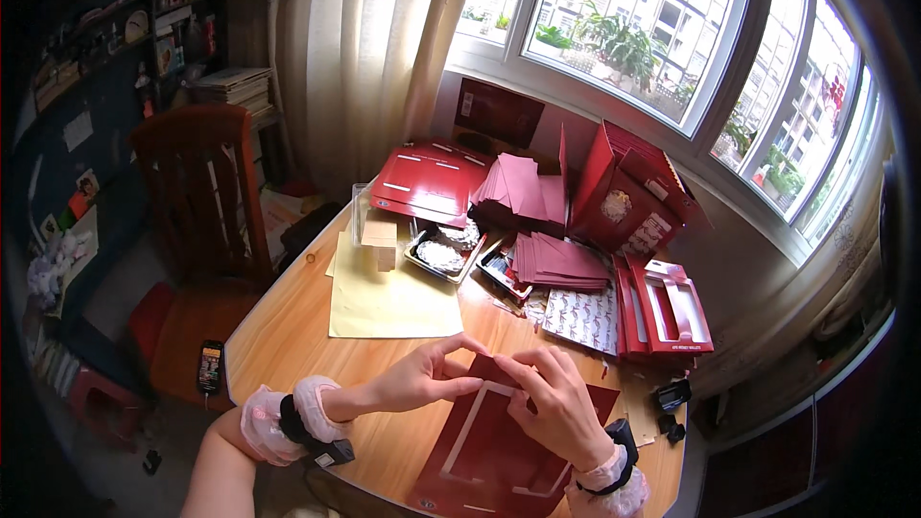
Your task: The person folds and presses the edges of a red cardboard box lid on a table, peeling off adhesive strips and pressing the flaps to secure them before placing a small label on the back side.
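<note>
A flat dark red cardboard sheet (499, 441) with white strips along it lies at the front of the wooden table. My left hand (422, 376) reaches in from the left, its thumb and forefinger closed on the sheet's far left corner. Close beside it, my right hand (552, 388) bends over the far edge, fingers curled and fingertips pinching there. The two sets of fingertips nearly meet; the bit of card between them is partly hidden. Both wrists carry pale pink frilled cuffs and dark straps.
Yellow paper (393, 302) lies left of centre, wooden blocks (380, 235) on it. Beyond are a tray (446, 254), pink card stacks (561, 262), a red box of folders (624, 197) and a windowed red box (672, 307). A phone (210, 367) lies past the left edge.
</note>
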Tool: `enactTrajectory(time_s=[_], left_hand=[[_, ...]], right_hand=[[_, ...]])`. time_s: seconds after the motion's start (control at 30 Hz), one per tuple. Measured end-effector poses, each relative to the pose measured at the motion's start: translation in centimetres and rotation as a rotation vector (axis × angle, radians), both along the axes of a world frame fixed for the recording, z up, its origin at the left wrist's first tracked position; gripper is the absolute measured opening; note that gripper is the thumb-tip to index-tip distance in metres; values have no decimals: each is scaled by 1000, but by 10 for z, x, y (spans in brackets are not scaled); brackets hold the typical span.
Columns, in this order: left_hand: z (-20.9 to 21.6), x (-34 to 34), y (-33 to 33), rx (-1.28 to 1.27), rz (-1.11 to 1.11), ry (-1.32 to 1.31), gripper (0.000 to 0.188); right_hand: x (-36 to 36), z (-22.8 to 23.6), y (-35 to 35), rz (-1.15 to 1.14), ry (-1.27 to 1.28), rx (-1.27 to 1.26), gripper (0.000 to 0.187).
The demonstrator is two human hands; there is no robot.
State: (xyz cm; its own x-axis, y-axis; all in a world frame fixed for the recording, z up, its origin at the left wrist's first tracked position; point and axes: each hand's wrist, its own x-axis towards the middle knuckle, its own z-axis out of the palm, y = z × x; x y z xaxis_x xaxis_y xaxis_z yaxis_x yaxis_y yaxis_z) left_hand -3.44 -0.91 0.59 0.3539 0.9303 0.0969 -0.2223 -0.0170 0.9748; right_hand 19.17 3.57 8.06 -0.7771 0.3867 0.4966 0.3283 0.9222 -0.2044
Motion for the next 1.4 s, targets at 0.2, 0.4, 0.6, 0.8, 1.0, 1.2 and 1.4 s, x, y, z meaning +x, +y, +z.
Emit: enactTrajectory(time_s=[0.2, 0.4, 0.6, 0.8, 1.0, 1.2, 1.4], left_hand=[[7, -2, -1, 43, -18, 36, 37], [5, 1, -3, 27, -55, 25, 37], [9, 2, -5, 38, -56, 78, 36], [9, 2, -6, 35, -67, 50, 38], [9, 7, -6, 74, -54, 27, 39], [6, 5, -7, 65, -56, 48, 33], [5, 2, -8, 77, -55, 57, 31]], right_hand=[[1, 7, -4, 2, -23, -81, 56], [8, 8, -4, 42, -88, -173, 61], [7, 13, -12, -37, -150, -102, 59], [7, 17, -11, -38, -98, -122, 54], [10, 16, -9, -6, -97, -194, 58], [9, 14, -9, -7, -129, -220, 56], [6, 13, -14, -25, -161, -163, 57]])
